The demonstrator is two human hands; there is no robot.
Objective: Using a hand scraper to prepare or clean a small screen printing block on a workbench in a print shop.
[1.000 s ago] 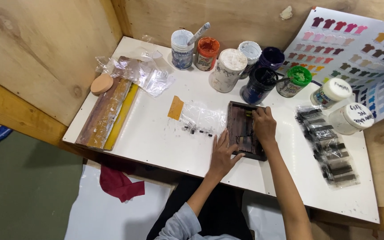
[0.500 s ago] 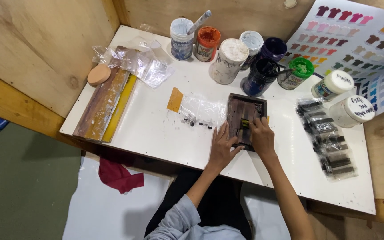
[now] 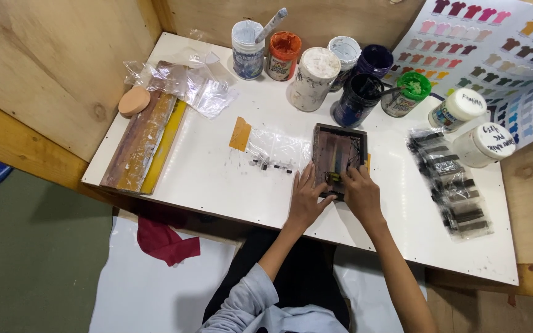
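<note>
Head view looks straight down on a small dark-framed screen (image 3: 338,154) lying flat near the middle of the white table (image 3: 217,179), just right of a clear plastic sheet (image 3: 277,150) with small dark marks along its near edge. Streaks of colour run along the mesh, and a small yellowish-green blob sits at its near end, so some ink seems already spread while that blob is not yet worked in; how much remains I cannot tell.

Left hand (image 3: 306,197) lies flat and open, fingers spread, pressing the frame's near left corner. Right hand (image 3: 359,191) has its fingers curled at the near edge, by the blob; whether it pinches a small tool or only presses is unclear. Both forearms reach up from the near edge, the left in a grey sleeve.

Farther off stands a cluster of paint jars (image 3: 322,71) in orange, white, dark blue and green. Right of the screen lies a clear bag of dark strips (image 3: 451,185), and beyond it a colour chart (image 3: 495,43). At far left rest a paint-crusted squeegee (image 3: 140,145) and a round sponge (image 3: 134,100). A red cloth (image 3: 165,240) lies on the floor.
</note>
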